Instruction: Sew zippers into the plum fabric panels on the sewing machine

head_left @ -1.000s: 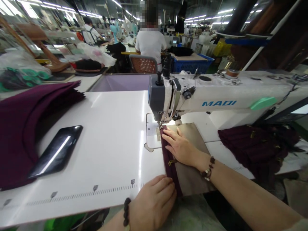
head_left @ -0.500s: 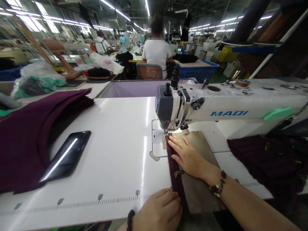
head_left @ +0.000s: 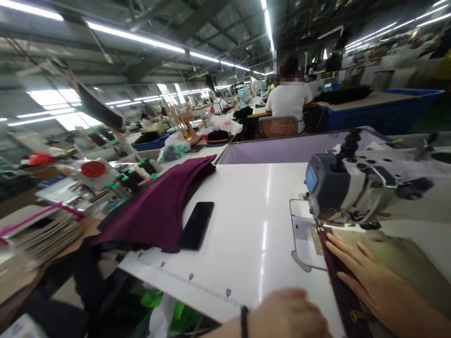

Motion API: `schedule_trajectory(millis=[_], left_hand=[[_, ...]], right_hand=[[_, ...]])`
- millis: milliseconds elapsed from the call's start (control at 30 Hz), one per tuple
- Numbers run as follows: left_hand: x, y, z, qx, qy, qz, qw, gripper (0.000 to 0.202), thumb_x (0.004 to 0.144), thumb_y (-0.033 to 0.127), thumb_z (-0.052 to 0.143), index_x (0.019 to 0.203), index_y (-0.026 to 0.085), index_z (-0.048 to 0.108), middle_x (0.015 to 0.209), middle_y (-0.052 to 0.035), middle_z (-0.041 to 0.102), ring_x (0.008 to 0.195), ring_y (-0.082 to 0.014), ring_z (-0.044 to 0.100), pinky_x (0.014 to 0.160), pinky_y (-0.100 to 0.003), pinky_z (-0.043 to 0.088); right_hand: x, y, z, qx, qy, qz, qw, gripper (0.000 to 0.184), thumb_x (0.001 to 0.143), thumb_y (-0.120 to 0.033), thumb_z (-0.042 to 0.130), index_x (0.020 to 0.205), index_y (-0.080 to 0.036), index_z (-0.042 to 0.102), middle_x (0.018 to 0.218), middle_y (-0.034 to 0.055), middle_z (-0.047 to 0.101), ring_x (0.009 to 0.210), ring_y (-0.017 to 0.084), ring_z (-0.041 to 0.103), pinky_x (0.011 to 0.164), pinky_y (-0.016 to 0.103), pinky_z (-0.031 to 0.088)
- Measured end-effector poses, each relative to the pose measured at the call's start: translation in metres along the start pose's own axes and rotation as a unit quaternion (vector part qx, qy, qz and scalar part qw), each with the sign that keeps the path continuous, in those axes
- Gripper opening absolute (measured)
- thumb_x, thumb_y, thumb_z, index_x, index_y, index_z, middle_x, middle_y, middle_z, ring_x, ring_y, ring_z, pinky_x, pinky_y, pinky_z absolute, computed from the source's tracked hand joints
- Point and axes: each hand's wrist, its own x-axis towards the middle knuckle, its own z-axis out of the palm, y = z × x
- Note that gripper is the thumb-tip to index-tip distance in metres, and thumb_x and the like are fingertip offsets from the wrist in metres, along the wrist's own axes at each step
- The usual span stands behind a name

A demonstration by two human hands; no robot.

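Observation:
My right hand (head_left: 380, 281) lies flat with its fingers apart on a beige fabric piece (head_left: 398, 249) with a dark maroon strip (head_left: 338, 281) along its left edge. A brass-coloured zip pull (head_left: 357, 315) shows on the strip near that hand. The strip's far end sits under the needle area of a sewing machine (head_left: 338, 188). My left hand (head_left: 292, 312) is at the bottom of the view, left of the strip and above the table's front part. Motion smears it, and its fingers cannot be made out.
On the white tabletop (head_left: 239, 225), a black phone (head_left: 196, 225) lies against a stack of maroon fabric panels (head_left: 151, 206). Further left are thread spools (head_left: 146, 166) and a pile of beige pieces (head_left: 45, 234). A person in a white shirt (head_left: 289, 101) sits ahead.
The view has swung left, so the machine and fabric appear further right. My left hand, formerly closed at the strip's near edge, now shows blurred to the left of the strip. My right hand stays on the fabric.

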Motion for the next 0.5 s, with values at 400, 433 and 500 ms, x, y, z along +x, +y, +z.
schedule_trajectory(millis=[400, 433, 500], left_hand=[[-0.185, -0.165, -0.128, 0.356, -0.010, -0.703, 0.615, 0.056, 0.073, 0.024, 0.059, 0.121, 0.000, 0.045, 0.130, -0.0255, 0.040, 0.122, -0.0387, 0.034, 0.098, -0.052, 0.026], [-0.185, -0.168, -0.125, 0.359, -0.019, -0.708, 0.608, 0.057, 0.074, 0.026, 0.059, 0.123, 0.001, 0.044, 0.132, -0.0244, 0.038, 0.123, -0.0388, 0.032, 0.098, -0.054, 0.025], [-0.183, -0.173, -0.124, 0.363, -0.033, -0.718, 0.593, 0.055, 0.076, 0.029, 0.060, 0.123, 0.006, 0.044, 0.134, -0.0213, 0.036, 0.123, -0.0383, 0.031, 0.096, -0.057, 0.025]], right_hand=[[-0.016, 0.013, 0.035, 0.008, 0.007, 0.013, 1.000, 0.059, 0.086, -0.043, 0.036, 0.140, -0.025, 0.020, 0.140, 0.0039, 0.029, 0.122, 0.030, 0.036, 0.098, 0.051, 0.032], [-0.017, 0.014, 0.038, 0.011, 0.007, 0.014, 1.000, 0.059, 0.086, -0.043, 0.037, 0.140, -0.025, 0.021, 0.140, 0.0039, 0.029, 0.122, 0.029, 0.036, 0.099, 0.050, 0.031], [-0.019, 0.016, 0.041, 0.006, 0.004, 0.011, 1.000, 0.059, 0.086, -0.043, 0.038, 0.140, -0.025, 0.022, 0.140, 0.0038, 0.029, 0.121, 0.028, 0.037, 0.100, 0.048, 0.031]])
